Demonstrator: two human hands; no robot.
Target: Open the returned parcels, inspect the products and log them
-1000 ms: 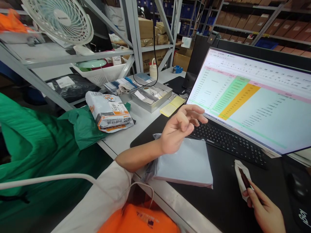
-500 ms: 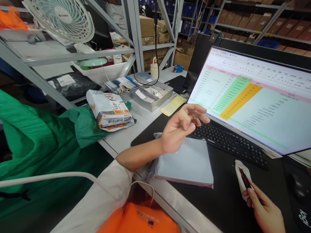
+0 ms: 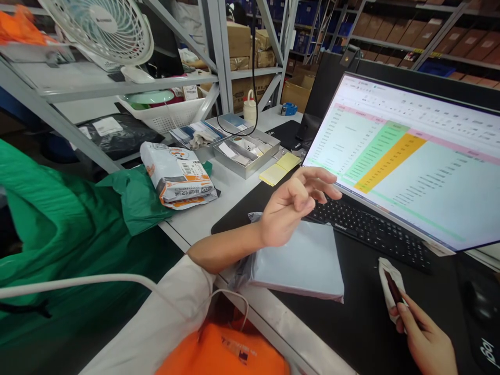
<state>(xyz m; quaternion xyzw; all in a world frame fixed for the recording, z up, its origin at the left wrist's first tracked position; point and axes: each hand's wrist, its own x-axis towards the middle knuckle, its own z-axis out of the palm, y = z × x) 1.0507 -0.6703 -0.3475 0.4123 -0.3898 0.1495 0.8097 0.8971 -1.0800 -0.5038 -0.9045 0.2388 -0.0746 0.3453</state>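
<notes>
My left hand [image 3: 287, 208] is raised over a flat, pale grey plastic-wrapped package [image 3: 300, 263] on the black desk mat. Its fingers are loosely bent and apart, with nothing between them. At the lower right, my right hand [image 3: 427, 328] pinches the near end of a slim dark brown stick-like object [image 3: 392, 288]; its exact kind cannot be made out. Along that object lies a white wrapper or cloth [image 3: 385, 271], resting near the keyboard [image 3: 363, 229].
A tilted monitor [image 3: 390, 161] stands behind the keyboard. A black mouse [image 3: 482, 299] is at the far right. To the left are a white-and-orange parcel [image 3: 179, 174], a grey divided tray [image 3: 250, 166] and yellow sticky notes [image 3: 279, 169]. A white cable [image 3: 78, 281] crosses low on the left.
The camera view has shifted very slightly. Both hands keep their poses, and the brown object stays in my right hand.
</notes>
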